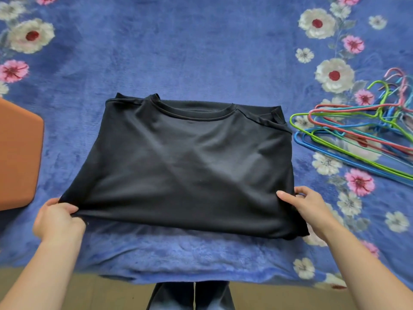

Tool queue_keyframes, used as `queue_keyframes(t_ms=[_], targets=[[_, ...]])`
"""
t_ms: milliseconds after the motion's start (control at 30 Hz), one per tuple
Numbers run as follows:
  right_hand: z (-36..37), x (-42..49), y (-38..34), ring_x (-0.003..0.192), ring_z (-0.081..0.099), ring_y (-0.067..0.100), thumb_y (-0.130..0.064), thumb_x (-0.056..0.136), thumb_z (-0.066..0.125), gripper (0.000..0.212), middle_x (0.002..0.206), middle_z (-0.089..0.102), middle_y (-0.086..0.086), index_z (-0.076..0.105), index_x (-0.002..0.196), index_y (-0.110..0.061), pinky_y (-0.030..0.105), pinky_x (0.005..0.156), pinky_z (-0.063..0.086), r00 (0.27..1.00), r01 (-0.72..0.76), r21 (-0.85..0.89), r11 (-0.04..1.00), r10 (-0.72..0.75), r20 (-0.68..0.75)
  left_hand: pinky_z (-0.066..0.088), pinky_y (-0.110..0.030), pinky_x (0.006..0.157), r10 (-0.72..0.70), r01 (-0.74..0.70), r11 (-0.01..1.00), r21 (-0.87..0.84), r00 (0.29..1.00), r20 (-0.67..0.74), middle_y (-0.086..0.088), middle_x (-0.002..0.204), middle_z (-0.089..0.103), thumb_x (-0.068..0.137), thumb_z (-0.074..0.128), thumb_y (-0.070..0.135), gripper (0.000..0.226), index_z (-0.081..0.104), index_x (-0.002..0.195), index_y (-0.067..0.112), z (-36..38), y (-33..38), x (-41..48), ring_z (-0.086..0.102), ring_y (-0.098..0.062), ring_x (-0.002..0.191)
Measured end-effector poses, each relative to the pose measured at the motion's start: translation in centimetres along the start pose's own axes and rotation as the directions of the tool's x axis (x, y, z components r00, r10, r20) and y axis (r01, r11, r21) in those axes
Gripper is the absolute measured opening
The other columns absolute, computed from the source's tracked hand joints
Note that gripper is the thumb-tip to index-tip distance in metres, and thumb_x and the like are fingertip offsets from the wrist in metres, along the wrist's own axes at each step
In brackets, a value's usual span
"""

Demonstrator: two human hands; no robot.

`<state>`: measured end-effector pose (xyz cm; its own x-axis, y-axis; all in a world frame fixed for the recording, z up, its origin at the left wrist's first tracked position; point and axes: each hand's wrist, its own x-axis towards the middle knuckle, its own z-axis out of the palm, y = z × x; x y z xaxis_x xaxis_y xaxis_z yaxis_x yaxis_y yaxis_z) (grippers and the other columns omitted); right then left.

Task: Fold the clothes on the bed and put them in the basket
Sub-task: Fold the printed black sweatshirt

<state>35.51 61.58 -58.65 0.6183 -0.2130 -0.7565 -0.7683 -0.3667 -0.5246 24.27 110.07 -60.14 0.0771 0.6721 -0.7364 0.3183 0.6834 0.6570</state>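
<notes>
A black T-shirt point(185, 162) lies on the bed with its neckline at the far side and its sleeves tucked under. Its near edge is lifted off the blanket. My left hand point(57, 218) grips the near left corner with curled fingers. My right hand point(309, 205) holds the near right corner, thumb on top of the cloth and fingers under it. An orange-brown basket point(17, 153) stands at the left edge of the view, only partly in frame.
A blue floral blanket point(201, 52) covers the bed. Several coloured wire hangers point(357, 135) lie in a heap to the right of the shirt. The bed's near edge and a strip of floor point(89, 294) run along the bottom, with my legs below.
</notes>
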Motion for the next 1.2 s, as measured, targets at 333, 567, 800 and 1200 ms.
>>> queue_keyframes(t_ms=[333, 567, 800, 1200], targets=[[0.6, 0.6, -2.0, 0.062, 0.056, 0.017, -0.030, 0.077, 0.079, 0.030, 0.069, 0.062, 0.002, 0.056, 0.071, -0.011, 0.028, 0.054, 0.037, 1.000, -0.005, 0.079, 0.997, 0.005, 0.002, 0.028, -0.041, 0.109, 0.737, -0.781, 0.127, 0.611, 0.487, 0.469, -0.021, 0.128, 0.051, 0.078, 0.047, 0.006, 0.044, 0.055, 0.120, -0.001, 6.9, -4.6, -7.1, 0.042, -0.037, 0.125], [0.0, 0.1, -3.8, 0.090, 0.073, 0.025, -0.028, 0.077, 0.077, 0.029, 0.097, 0.076, 0.004, 0.072, 0.103, -0.014, 0.041, 0.090, 0.054, 0.982, -0.086, 0.115, 0.990, 0.065, 0.175, 0.000, -0.042, 0.120, 0.104, -0.865, -0.448, 0.226, 0.201, 0.974, -0.004, 0.162, -0.006, 0.098, 0.017, 0.047, 0.062, 0.014, 0.155, 0.021, 14.6, -14.6, -11.2, -0.011, -0.022, 0.149], [1.2, -3.4, -10.4, 0.090, 0.071, 0.034, -0.009, 0.074, 0.063, 0.043, 0.106, 0.072, 0.019, 0.064, 0.118, -0.006, 0.042, 0.087, 0.055, 0.894, -0.225, 0.220, 0.949, 0.112, 0.434, -0.009, -0.031, 0.118, -0.068, -0.921, -0.280, 0.272, 0.302, 0.951, 0.001, 0.162, -0.014, 0.103, 0.031, 0.036, 0.058, 0.010, 0.156, 0.023, 15.1, -12.0, -12.4, -0.024, -0.016, 0.146], [23.6, -12.9, -20.1, 0.042, 0.051, 0.015, -0.003, 0.083, 0.058, 0.029, 0.062, 0.057, -0.002, 0.055, 0.097, -0.029, 0.022, 0.037, 0.036, 0.862, 0.243, 0.222, 0.944, -0.315, 0.397, 0.051, -0.046, 0.090, -0.407, 0.202, 0.905, 0.374, 0.669, 0.622, -0.016, 0.112, 0.069, 0.096, 0.035, 0.053, 0.059, 0.054, 0.134, 0.012, 8.1, 2.8, -3.3, 0.068, -0.032, 0.095]])
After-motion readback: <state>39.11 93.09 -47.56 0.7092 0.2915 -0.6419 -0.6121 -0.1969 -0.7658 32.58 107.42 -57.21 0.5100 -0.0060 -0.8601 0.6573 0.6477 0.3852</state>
